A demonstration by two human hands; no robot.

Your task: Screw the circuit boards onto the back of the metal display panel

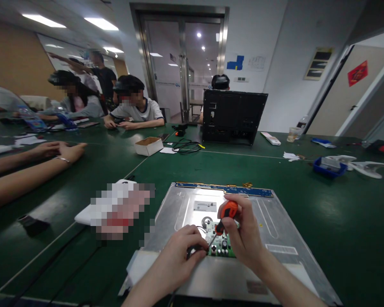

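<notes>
My right hand (pixel 248 238) is wrapped round the orange and black handle of a screwdriver (pixel 229 209). Its thin shaft slants down to the left, and the tip meets the left edge of a green circuit board (pixel 224 246). Beside that tip, my left hand (pixel 182 253) is closed, thumb and fingers pinched together; a dark bit shows among the fingers, too hidden to name. The board sits on a silver metal display panel (pixel 256 217) lying flat before me. A blue circuit strip (pixel 252 191) runs along the panel's far edge.
Left of the panel lies a white object (pixel 92 209), partly blurred out, near a black piece (pixel 33 224). Another person's arms (pixel 35 166) reach in from the left. Farther back are a small box (pixel 149 146), black cable (pixel 188 147), black monitor housing (pixel 233 117) and blue tray (pixel 329 169).
</notes>
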